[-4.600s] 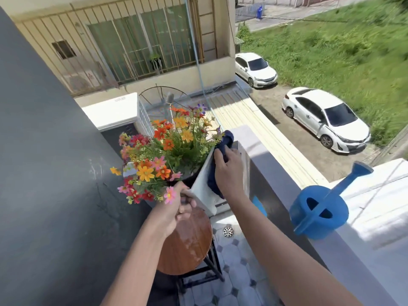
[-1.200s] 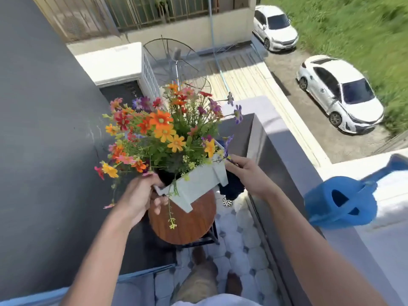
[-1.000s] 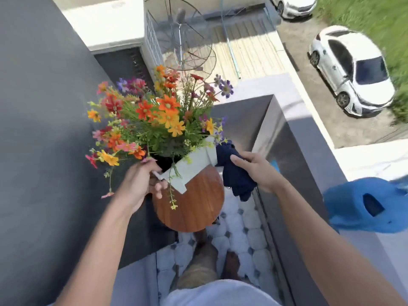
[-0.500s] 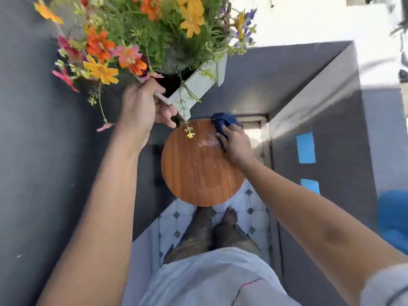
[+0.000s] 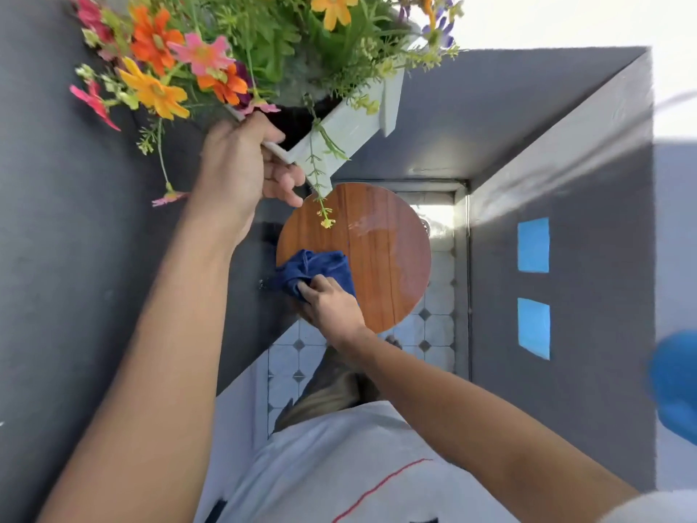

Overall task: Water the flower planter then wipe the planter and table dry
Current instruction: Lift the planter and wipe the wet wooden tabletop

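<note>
My left hand (image 5: 241, 168) grips the near corner of a white planter (image 5: 350, 122) full of orange, pink and yellow flowers (image 5: 177, 66), holding it tilted in the air above the table. Below it stands a small round wooden table (image 5: 381, 254) with a wet sheen on its far right part. My right hand (image 5: 332, 303) presses a dark blue cloth (image 5: 313, 269) onto the table's left near edge. A green stem from the planter dangles over the tabletop.
A dark grey wall (image 5: 56, 258) rises on the left and a grey parapet wall (image 5: 588, 220) with two blue squares on the right. A blue watering can (image 5: 675, 386) shows blurred at the right edge. Tiled floor (image 5: 433, 322) and my feet lie below the table.
My right hand has swept the blue cloth from the table's far edge across to its near left edge. The planter stays lifted in my left hand, and my view has tilted straight down.
</note>
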`<state>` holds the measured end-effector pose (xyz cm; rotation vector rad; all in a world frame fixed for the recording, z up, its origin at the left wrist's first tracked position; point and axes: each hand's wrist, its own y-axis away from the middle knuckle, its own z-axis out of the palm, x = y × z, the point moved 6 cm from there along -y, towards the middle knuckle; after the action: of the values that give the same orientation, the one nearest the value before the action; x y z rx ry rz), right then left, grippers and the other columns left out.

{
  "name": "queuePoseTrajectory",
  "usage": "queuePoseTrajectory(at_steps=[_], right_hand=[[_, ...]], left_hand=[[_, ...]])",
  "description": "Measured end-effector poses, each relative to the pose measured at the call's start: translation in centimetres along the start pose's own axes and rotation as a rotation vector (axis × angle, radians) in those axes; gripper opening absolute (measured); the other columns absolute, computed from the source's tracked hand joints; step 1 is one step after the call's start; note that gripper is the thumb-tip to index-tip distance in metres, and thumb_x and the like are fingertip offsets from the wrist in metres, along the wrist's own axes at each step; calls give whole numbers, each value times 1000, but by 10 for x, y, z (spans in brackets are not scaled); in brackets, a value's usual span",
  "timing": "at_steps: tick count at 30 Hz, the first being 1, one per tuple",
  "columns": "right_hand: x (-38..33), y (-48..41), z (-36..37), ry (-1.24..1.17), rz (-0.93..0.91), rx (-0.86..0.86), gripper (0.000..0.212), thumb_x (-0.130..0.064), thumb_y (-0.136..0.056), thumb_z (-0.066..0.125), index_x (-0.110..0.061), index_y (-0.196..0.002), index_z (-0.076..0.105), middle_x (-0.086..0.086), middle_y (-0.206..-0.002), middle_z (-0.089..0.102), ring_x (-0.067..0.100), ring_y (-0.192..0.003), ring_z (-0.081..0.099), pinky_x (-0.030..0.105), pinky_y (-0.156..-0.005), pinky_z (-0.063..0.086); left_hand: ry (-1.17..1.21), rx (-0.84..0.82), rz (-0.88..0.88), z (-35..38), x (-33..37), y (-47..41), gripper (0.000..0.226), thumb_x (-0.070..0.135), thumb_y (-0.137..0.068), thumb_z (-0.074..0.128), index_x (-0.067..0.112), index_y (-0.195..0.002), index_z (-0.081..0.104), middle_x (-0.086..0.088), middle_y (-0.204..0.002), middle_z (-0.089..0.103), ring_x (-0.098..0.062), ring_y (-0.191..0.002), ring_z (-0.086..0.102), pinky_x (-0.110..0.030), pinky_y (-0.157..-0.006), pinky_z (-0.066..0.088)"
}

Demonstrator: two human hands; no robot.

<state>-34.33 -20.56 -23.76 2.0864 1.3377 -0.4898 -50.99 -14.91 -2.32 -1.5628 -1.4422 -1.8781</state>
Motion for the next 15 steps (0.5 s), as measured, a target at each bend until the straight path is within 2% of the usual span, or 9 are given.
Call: queuePoseTrajectory(at_steps=[3, 6, 8, 11, 13, 15], right_hand=[[59, 23, -39, 19, 97, 146, 36, -19, -92, 63, -17, -128, 59, 5, -103, 57, 25, -96, 56, 40, -58, 53], [121, 36, -78, -25, 328, 323, 37, -12, -90, 69, -10, -126, 65, 7, -100, 59, 26, -88, 60, 35, -65, 53], [133, 35, -84, -69, 420, 365, 35, -8, -89, 69, -6, -124, 66, 9, -100, 60, 27, -87, 60, 34, -69, 52], [105, 31, -68, -134, 400, 375, 35, -7, -88, 70, -5, -122, 66, 8, -98, 59, 26, -86, 60, 33, -68, 51], [71, 28, -42, -170, 325, 315, 36, -8, -89, 68, -6, -124, 65, 8, -99, 59, 26, -88, 60, 30, -67, 47], [32, 26, -12, -177, 226, 212, 36, -11, -90, 65, -9, -126, 63, 9, -100, 58, 28, -91, 58, 33, -64, 48]], left_hand=[[3, 5, 0, 0, -1, 2, 12, 7, -89, 43, -2, -94, 49, -23, -62, 53, -16, -34, 51, -25, -37, 47], [5, 5, -1, 1, -2, 3, 14, 7, -89, 43, -2, -96, 50, -23, -66, 54, -15, -34, 50, -26, -38, 47], [1, 6, -3, 2, -4, 4, 15, 8, -89, 43, -3, -96, 51, -24, -69, 54, -15, -35, 50, -26, -38, 48], [14, 1, -7, 7, -7, 5, 15, 8, -89, 43, -3, -97, 51, -26, -75, 52, -14, -35, 51, -25, -38, 47], [14, -6, -9, 11, -10, 6, 15, 8, -89, 42, -2, -97, 51, -27, -79, 50, -14, -36, 52, -25, -38, 47], [15, -6, -13, 12, -13, 5, 17, 9, -88, 43, -1, -98, 52, -28, -83, 48, -14, -37, 53, -24, -39, 47]])
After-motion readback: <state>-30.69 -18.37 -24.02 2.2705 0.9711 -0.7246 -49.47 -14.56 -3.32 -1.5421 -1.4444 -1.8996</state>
